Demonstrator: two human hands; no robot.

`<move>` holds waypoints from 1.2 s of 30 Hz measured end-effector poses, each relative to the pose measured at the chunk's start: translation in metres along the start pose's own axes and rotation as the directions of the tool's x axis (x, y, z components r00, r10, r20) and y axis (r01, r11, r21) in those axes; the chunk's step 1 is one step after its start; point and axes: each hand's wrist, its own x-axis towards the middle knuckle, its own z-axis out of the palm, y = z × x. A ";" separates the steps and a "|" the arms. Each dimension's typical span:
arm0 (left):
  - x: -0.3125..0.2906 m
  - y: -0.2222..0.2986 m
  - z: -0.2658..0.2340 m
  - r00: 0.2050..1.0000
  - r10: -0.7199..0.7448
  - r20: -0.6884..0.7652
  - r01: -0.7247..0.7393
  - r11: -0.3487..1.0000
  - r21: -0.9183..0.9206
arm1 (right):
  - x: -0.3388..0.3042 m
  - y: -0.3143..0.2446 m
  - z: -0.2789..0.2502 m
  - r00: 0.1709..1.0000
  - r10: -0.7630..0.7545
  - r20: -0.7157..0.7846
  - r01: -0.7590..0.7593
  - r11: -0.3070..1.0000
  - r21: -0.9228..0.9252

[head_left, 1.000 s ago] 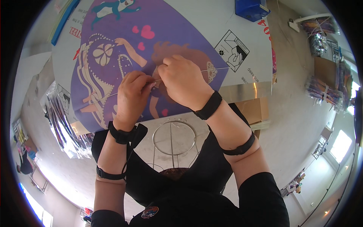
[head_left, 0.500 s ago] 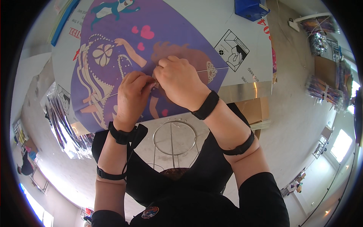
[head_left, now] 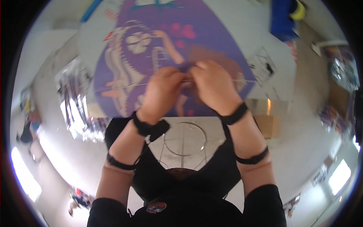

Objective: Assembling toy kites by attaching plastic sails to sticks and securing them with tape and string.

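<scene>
Both hands meet at the middle over the purple illustrated sheet (head_left: 124,75): left hand (head_left: 162,89) and right hand (head_left: 213,85) pinch closed on a thin, pale, stiff rod (head_left: 128,85) running left to right; light, springy, probably best gripped near centre

Blue package (head_left: 281,19) top right; white label (head_left: 261,66)

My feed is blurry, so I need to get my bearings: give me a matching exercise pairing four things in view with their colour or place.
Things:
1. left hand
2. wire ring stand
3. blue box
4. big picture sheet

Descriptions:
A. top right on the table
B. mostly purple
C. pinching a thin wire together with the right hand
D. below the wrists, near the body

Pairs: 1-C, 2-D, 3-A, 4-B
</scene>
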 end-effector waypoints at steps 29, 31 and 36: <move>-0.002 -0.005 -0.005 0.989 -0.055 -0.139 0.046 0.997 -0.068 | 0.008 -0.005 -0.006 1.000 0.020 -0.010 -0.020 0.998 0.055; -0.002 -0.005 -0.006 0.992 -0.070 -0.104 0.067 0.997 -0.034 | 0.008 -0.006 -0.007 1.000 0.028 -0.015 -0.027 0.998 0.056; 0.001 -0.004 -0.007 0.996 -0.033 -0.082 0.025 0.995 -0.097 | 0.005 -0.003 -0.007 1.000 0.003 -0.029 -0.002 0.998 0.055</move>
